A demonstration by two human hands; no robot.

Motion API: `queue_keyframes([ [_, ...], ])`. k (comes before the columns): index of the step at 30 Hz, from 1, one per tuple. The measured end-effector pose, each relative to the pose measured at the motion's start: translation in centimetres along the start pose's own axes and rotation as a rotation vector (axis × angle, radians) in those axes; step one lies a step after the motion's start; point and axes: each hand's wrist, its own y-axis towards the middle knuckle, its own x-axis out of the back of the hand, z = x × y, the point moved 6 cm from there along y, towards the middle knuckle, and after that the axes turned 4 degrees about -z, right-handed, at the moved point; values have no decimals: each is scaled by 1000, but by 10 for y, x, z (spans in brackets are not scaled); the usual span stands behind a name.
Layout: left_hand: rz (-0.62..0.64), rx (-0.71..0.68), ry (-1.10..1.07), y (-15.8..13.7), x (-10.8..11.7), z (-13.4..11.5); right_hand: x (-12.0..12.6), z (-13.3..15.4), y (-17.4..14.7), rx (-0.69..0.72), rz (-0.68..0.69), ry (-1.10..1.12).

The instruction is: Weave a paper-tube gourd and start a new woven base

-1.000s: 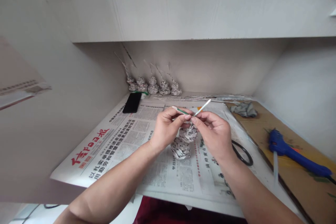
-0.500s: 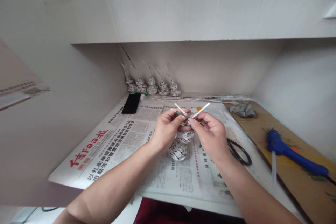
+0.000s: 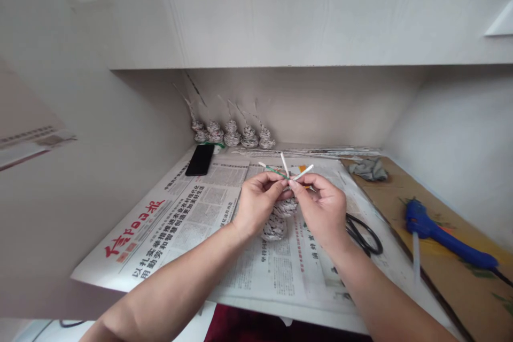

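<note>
A gourd-shaped piece woven from rolled newspaper (image 3: 274, 227) hangs below my fingers, tilted over the newspaper-covered table. Thin paper strips (image 3: 304, 172), white and green, fan out from its top end. My left hand (image 3: 262, 197) pinches the strips between thumb and fingers from the left. My right hand (image 3: 320, 206) pinches them from the right, the two thumb tips almost meeting. The neck of the piece is partly hidden behind both hands.
Several similar woven gourds (image 3: 249, 137) stand along the back wall. Nearby are a black phone (image 3: 200, 160), rolled paper sticks (image 3: 312, 152), a grey crumpled cloth (image 3: 368, 169), a black cable (image 3: 371, 238) and a blue glue gun (image 3: 444, 238) on cardboard. A cabinet overhangs the back.
The left white strip has swung from leaning left to nearly upright. The right strip's tip sits slightly lower and further left. Both hands stay pinched at the top of the piece.
</note>
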Motion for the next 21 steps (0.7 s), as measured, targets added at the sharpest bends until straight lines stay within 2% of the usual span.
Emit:
queue_keyframes([
  [4, -1, -53, 40, 1, 0, -4, -4, 10, -4, 114, 53, -101],
  [7, 29, -64, 87, -2, -3, -9, -2, 14, -5, 165, 39, -181],
  [12, 84, -56, 54, -6, -8, -8, 3, 8, -1, 66, -6, -120],
  [16, 14, 17, -55, -2, -3, 0, 3, 7, 0, 21, -41, -55],
  [21, -60, -4, -26, -1, 1, -1, 2, 5, 0, -13, -30, -22],
])
